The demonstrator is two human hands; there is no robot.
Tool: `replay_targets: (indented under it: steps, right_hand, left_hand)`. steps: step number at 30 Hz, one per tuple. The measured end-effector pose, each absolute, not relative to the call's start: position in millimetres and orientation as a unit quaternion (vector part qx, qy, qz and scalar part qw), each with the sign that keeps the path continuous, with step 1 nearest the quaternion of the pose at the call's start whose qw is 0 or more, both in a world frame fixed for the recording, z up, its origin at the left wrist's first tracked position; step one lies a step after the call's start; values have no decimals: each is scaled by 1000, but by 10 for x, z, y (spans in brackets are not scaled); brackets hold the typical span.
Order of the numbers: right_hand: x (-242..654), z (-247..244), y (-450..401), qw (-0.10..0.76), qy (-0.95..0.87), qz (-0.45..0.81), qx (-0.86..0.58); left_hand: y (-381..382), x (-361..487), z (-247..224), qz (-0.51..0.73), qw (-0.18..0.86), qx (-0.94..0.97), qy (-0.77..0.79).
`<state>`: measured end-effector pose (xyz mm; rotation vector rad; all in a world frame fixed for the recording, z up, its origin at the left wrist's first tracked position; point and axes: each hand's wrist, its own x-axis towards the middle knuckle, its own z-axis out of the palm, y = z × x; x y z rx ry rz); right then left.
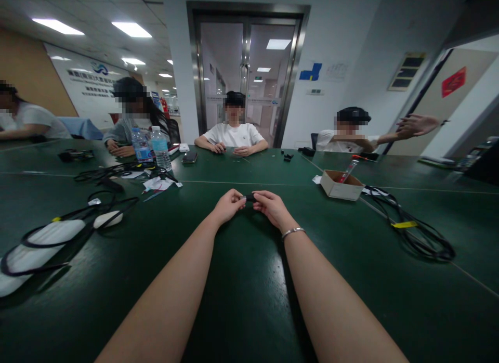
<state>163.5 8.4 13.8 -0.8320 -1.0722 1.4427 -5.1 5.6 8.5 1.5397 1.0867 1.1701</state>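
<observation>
Over the middle of the green table (241,280), both my hands are stretched forward and pinch one small dark object (249,197). It looks black with a greyish left end; its exact kind is too small to make out. My left hand (228,206) has its thumb and fingers closed at the left end. On the right end, the fingertips of my right hand (272,206) are pressed together, and a silver bracelet circles that wrist. The fingers partly hide the object.
Coiled black cables (421,233) and a small cardboard box (342,186) lie to the right. Left are a white power strip (47,248), more cables, papers (158,183) and plastic bottles (159,147). Several people sit around the table; one person's arm (415,126) is raised.
</observation>
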Motion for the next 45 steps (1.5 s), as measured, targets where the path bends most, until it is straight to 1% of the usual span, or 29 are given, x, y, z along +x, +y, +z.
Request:
replay_targets:
  steps: [9,14,17,30,41,45]
  right_hand:
    - [1594,128,105,534,-476,590,-374]
    - [1591,122,110,537,-475,586,-378]
    - [1591,125,104,534,-479,588,-373]
    - [1590,151,80,540,-461,596,-373]
    - [1582,164,69,537,-463,598,-374]
    - [1574,172,65,540,-458,596,-379]
  left_hand:
    - [16,-16,140,495,412,591,485]
    - [23,-7,154,476,419,576,515]
    - [42,-9,134,487,402,584,511]
    - [46,-13,116,482,429,579,498]
    - [87,-32,81,485,399,592,505]
    - [80,-25,97,478,411,585,510]
